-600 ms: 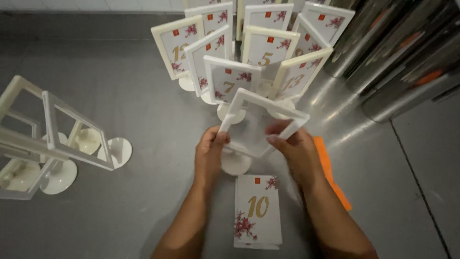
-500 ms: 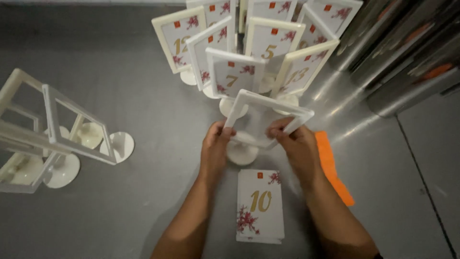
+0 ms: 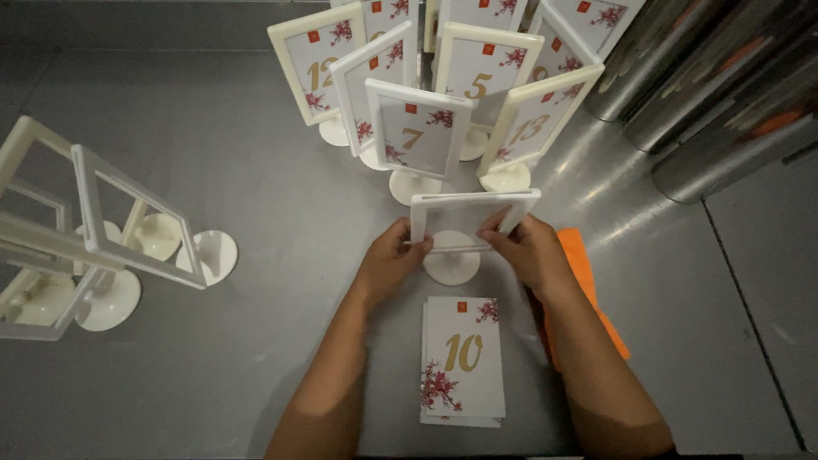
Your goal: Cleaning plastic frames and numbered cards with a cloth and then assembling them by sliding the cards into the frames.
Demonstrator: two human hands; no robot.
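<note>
Nearest the person, a stack of cards (image 3: pixel 463 362) with a gold numeral and red blossom print lies flat on the grey worktop (image 3: pixel 256 213), between the forearms. Just beyond the stack stands an empty white frame stand (image 3: pixel 471 221) on its round base. The left hand (image 3: pixel 394 260) grips the frame's left edge and the right hand (image 3: pixel 527 249) grips its right edge, fingers curled around the rim on both sides. An orange cloth (image 3: pixel 588 294) lies to the right of the frame, partly hidden under the right forearm. Well to the left of the frame, a group of empty stands (image 3: pixel 94 238) leans together, nothing in their windows. Beyond the held frame, a cluster of filled stands (image 3: pixel 434 85) rises close together, each holding a numbered blossom card; the nearest one stands just behind the frame. To the far right, shiny metal cylinders (image 3: pixel 707 94) lie at an angle.
</note>
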